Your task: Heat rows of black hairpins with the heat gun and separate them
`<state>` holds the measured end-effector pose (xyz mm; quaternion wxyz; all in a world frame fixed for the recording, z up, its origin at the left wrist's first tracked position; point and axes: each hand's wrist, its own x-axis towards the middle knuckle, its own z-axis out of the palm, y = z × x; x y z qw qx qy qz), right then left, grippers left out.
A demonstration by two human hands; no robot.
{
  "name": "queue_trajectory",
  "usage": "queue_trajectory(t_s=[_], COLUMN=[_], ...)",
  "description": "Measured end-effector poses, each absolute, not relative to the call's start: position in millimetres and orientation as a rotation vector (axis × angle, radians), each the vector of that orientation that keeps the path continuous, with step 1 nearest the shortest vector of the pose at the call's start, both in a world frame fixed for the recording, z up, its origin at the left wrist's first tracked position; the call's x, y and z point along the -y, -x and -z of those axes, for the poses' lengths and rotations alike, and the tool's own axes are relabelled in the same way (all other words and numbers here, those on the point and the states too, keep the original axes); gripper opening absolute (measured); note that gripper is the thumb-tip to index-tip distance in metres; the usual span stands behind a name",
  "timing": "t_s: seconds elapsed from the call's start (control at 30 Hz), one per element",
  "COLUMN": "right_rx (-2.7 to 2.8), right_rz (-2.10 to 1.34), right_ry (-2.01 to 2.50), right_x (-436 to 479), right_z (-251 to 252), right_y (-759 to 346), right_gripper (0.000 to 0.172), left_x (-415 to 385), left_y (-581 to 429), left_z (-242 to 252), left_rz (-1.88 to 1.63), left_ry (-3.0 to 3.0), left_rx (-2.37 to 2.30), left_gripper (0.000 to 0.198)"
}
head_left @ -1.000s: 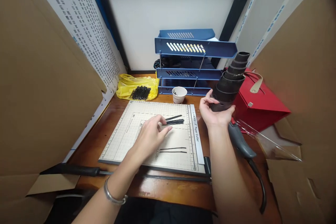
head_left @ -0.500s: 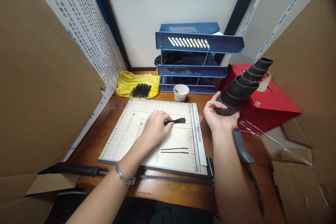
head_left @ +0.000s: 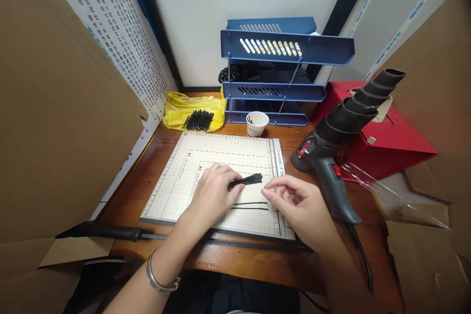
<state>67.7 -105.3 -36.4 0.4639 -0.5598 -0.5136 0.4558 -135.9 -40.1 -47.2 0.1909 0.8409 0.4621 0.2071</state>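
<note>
My left hand (head_left: 217,187) rests on the paper cutter (head_left: 169,196), fingers closed round a bundle of thin black tubes (head_left: 253,179) whose ends fan out to the right. My right hand (head_left: 300,206) is over the board's right edge, thumb and index fingertips brought together close to the tube ends, with nothing visible between them. Two single black tubes (head_left: 252,208) lie on the board below the bundle, partly hidden by my left hand.
A heat gun (head_left: 336,176) stands nozzle-up at the right, before a red box (head_left: 401,144). Behind the cutter are a white paper cup (head_left: 257,130), a yellow bag (head_left: 172,113) with a pile of black tubes (head_left: 198,120), and a blue tray rack (head_left: 324,49). The cutter's handle (head_left: 110,232) extends left.
My right hand has come down and left from in front of the heat gun to the tube ends, its fingers closing to a pinch. My left hand still grips the bundle. The view has shifted slightly.
</note>
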Motion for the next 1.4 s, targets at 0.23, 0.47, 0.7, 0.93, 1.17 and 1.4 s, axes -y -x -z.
queue_trajectory(t_s=[0.23,0.47,0.7,0.93,1.17,1.4], right_rx=[2.026,2.062,2.092,1.318,1.275,1.260], right_rz=[-0.784,-0.846,-0.832,-1.025,-1.094,-0.968], right_ry=[1.798,1.943,1.681,1.573,1.376,1.355], right_x=[114,109,101,101,121,129], right_z=[34,35,29,9,-18,-24], right_y=[-82,-76,-79,-66,-50,-44], right_gripper=[0.027,0.022,0.009,0.048,0.042,0.028], left_x=[81,89,93,98,114,124], left_y=[135,126,123,135,139,140], left_z=[33,35,34,10,-19,-26], left_rz=[-0.520,-0.241,-0.239,-0.698,-0.900,-0.928], left_ry=[-2.375,-2.352,-2.344,-1.549,-1.338,-1.388], left_rx=[-1.145,-1.214,-1.321,-1.191,-1.173,-1.167], left_gripper=[0.010,0.006,0.018,0.016,0.014,0.013])
